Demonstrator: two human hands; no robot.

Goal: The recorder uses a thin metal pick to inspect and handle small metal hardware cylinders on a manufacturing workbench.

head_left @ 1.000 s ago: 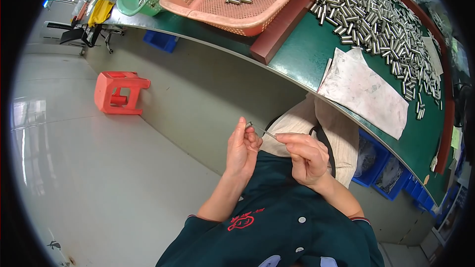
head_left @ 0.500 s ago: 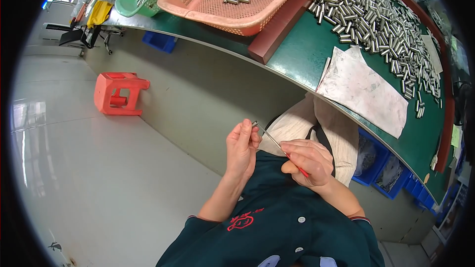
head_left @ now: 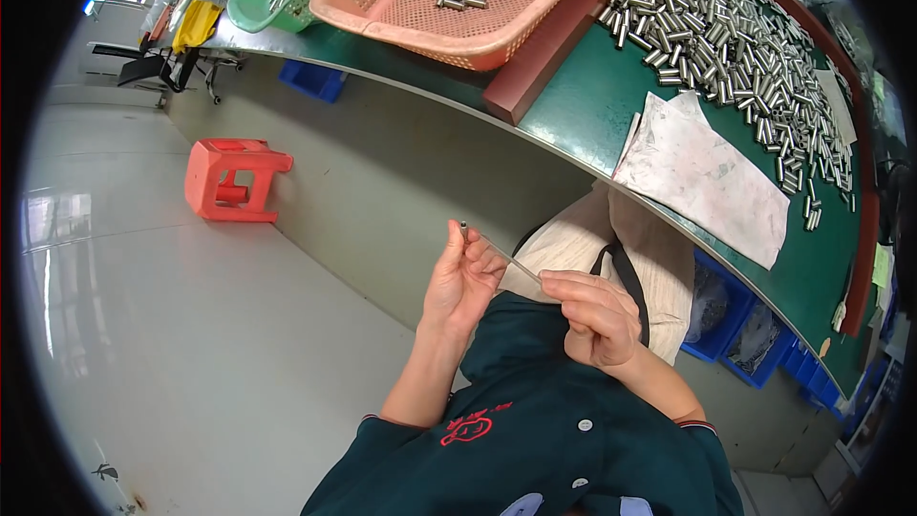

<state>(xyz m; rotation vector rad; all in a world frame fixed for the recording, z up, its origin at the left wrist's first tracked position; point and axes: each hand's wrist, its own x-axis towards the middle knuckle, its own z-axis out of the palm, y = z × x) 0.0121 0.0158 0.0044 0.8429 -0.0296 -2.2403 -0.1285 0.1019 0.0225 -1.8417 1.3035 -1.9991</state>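
Between the thumb and fingers of my left hand (head_left: 457,272) is a small shiny metal tube (head_left: 463,226), its end pointing up. My right hand (head_left: 602,315) is closed on a thin metal rod tool (head_left: 514,262) that slants up toward the left fingers. The tool's handle is hidden in my right palm, and I cannot make out whether its tip touches the tube. Both hands are over my lap, below the table edge. On the green table (head_left: 564,100) lies a large heap of similar metal tubes (head_left: 726,43).
A stained white cloth (head_left: 702,177) lies near the table edge. Left of a reddish-brown divider (head_left: 535,62) are a pink basket (head_left: 411,33) with several tubes and a green basket (head_left: 250,5). Blue bins (head_left: 731,315) sit under the table; a red stool (head_left: 234,182) is on the floor.
My left hand has shifted slightly left and up, and the tube in it now points upward. My right hand has turned, hiding the tool's red handle that showed before.
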